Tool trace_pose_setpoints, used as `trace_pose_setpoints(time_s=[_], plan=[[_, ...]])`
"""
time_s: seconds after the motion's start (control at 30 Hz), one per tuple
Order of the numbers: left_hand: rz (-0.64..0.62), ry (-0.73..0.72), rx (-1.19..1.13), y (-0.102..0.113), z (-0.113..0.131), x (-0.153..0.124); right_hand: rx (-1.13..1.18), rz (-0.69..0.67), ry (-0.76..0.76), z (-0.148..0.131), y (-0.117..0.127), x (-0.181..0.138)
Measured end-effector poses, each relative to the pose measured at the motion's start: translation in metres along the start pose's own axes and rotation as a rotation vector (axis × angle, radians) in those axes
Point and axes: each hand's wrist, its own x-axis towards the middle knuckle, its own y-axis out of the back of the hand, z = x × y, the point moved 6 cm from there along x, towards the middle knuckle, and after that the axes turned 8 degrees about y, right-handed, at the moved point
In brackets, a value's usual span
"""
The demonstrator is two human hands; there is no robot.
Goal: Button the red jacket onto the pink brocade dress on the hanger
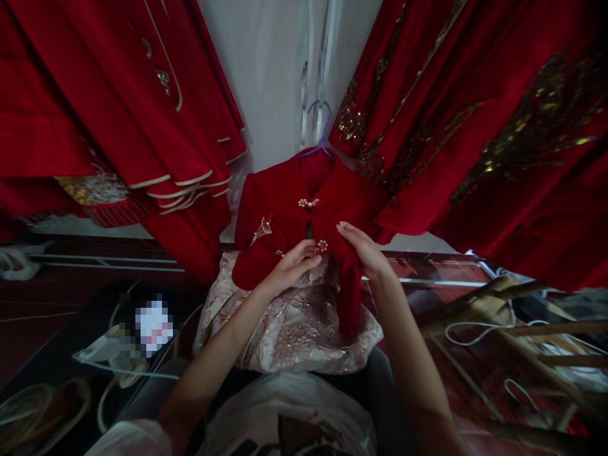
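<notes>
Red velvet fills the head view: a small jacket [304, 215] hangs on a purple hanger [320, 130], over a pale brocade skirt [294, 329]. The left hand [289, 266] pinches the front edge beside the lower pearl clasp [322, 245], fingers together on the cloth. The right hand [363, 250] lies flat on the other panel, fingers together. Fastening cleanly probably needs both edges level (the upper clasp [308, 202] is a guide).
</notes>
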Motion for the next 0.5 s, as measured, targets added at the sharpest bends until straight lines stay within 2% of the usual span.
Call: trace_pose_setpoints(time_s=[0.07,0.13,0.2,0.27,0.37,0.43,0.5], plan=[[0.082,0.015,-0.124,0.005,0.004,0.006,-0.198,0.001,0.088,-0.006,0.002,-0.001],[0.204,0.007,-0.141,0.013,0.008,0.011,-0.443,0.104,0.256,-0.017,0.004,-0.003],[0.326,-0.018,-0.128,0.023,0.01,0.012,-0.59,0.195,0.393,-0.025,-0.001,-0.007],[0.404,-0.04,-0.136,0.031,0.009,0.011,-0.585,0.14,0.394,-0.02,-0.015,-0.009],[0.404,-0.033,-0.139,0.037,0.006,0.009,-0.505,0.012,0.312,-0.001,-0.038,-0.008],[0.38,-0.032,-0.067,0.04,0.007,0.008,-0.484,0.019,0.302,0.008,-0.045,-0.007],[0.411,-0.071,0.056,0.047,0.013,0.006,-0.454,0.042,0.31,0.015,-0.047,-0.005]])
